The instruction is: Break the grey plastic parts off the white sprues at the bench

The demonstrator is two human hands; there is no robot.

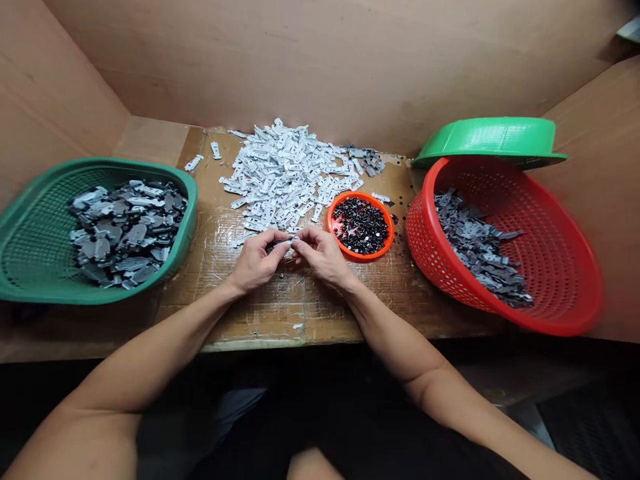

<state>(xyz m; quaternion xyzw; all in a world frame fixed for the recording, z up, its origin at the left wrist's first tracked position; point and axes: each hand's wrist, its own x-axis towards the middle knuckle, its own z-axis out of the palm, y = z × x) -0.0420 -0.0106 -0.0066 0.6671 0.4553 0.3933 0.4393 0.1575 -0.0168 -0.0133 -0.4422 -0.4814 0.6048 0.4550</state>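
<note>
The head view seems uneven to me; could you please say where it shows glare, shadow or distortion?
In the head view, glare streaks the cardboard worktop and light catches the upturned green basin; deep shadow lies below the front edge; the red basket looks stretched toward the right; the dark piece between left hand and right hand is too small to make out.

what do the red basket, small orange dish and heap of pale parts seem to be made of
Red basket: glossy moulded plastic, judging by the smooth rim and perforated wall. Orange dish: likely plastic too, evenly coloured with a shiny rim. Pale parts: perhaps thin metal, flat with punched-looking holes, though plastic isn't ruled out.
</note>
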